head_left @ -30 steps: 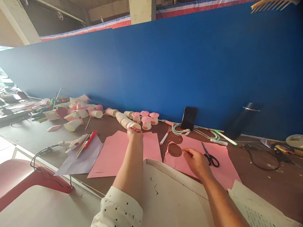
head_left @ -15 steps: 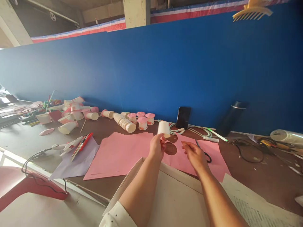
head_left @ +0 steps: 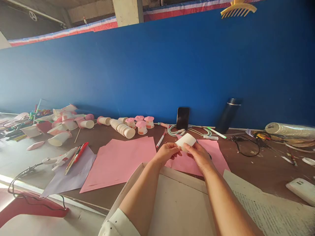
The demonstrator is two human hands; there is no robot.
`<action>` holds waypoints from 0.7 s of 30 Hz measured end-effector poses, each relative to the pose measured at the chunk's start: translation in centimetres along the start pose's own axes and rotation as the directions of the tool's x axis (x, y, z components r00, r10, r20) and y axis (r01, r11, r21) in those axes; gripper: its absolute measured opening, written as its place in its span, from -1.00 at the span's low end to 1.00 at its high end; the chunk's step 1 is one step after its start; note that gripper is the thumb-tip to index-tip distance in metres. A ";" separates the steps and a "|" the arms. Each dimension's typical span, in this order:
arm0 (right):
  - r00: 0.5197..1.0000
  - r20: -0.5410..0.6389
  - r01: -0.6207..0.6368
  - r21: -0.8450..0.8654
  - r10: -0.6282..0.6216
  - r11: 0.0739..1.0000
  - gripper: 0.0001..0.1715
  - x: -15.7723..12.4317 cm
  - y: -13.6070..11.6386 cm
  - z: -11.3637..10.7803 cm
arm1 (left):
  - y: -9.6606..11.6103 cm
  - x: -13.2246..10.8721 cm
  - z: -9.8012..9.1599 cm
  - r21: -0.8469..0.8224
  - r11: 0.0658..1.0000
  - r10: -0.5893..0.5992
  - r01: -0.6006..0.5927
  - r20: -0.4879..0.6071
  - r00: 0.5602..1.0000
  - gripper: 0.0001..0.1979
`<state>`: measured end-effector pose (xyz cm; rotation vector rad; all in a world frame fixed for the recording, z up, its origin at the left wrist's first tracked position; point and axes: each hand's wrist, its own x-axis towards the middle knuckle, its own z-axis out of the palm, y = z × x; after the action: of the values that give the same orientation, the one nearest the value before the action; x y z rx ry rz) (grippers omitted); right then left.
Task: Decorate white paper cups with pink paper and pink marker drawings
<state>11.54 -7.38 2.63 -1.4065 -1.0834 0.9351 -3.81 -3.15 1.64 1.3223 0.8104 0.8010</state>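
Note:
A white paper cup (head_left: 186, 140) is held tilted between both my hands, above a pink paper sheet (head_left: 216, 152). My right hand (head_left: 198, 155) grips its near side with the thumb on the wall. My left hand (head_left: 169, 152) has its fingers closed at the cup's lower left edge. Behind lie a red-capped marker (head_left: 161, 139) and several small cups with pink paper tops, such as this pink-topped cup (head_left: 141, 128). A stack of pink paper (head_left: 123, 160) is left of my hands. Scissors on the right sheet are mostly hidden by my right hand.
A nested row of paper cups (head_left: 120, 127) lies behind the pink stack. Further left are a glue gun (head_left: 59, 159), a red utility knife (head_left: 76, 157) and a heap of cups. A phone (head_left: 183, 118) and a black bottle (head_left: 228, 114) stand against the blue partition (head_left: 147, 72).
My right hand has come left and up to take hold of the cup. The cup has tilted and shifted right. The camera view has turned slightly right, uncovering the marker.

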 end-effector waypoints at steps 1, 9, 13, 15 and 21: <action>1.000 -0.025 -0.007 -0.024 0.006 1.000 -0.35 0.0 0.1 -0.2 | 0.1 -0.2 0.0 0.101 0.995 0.013 -0.010 -0.021 1.000 -0.67; 0.814 -0.555 0.202 -0.008 -0.172 0.979 -0.32 0.6 0.1 -2.5 | 0.3 -1.3 0.5 0.802 0.558 0.197 -0.215 0.124 0.973 -0.70; 0.668 -0.699 0.393 0.040 -0.255 0.919 -0.36 0.4 -0.9 -3.1 | -0.3 -1.1 0.8 0.833 0.477 0.147 -0.282 0.241 0.959 -0.53; 0.617 -0.738 0.431 0.024 -0.275 0.902 -0.39 0.2 -1.3 -3.3 | -0.6 -0.9 0.8 0.833 0.481 0.114 -0.275 0.252 0.961 -0.51; 0.627 -0.714 0.472 0.029 -0.312 0.881 -0.42 -0.2 -1.8 -3.2 | -0.9 -0.6 0.8 0.812 0.519 0.116 -0.269 0.245 0.963 -0.52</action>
<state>14.38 -8.43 4.79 -1.1120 -0.6321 0.1351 -3.41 -4.11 0.78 2.3667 0.9728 0.4309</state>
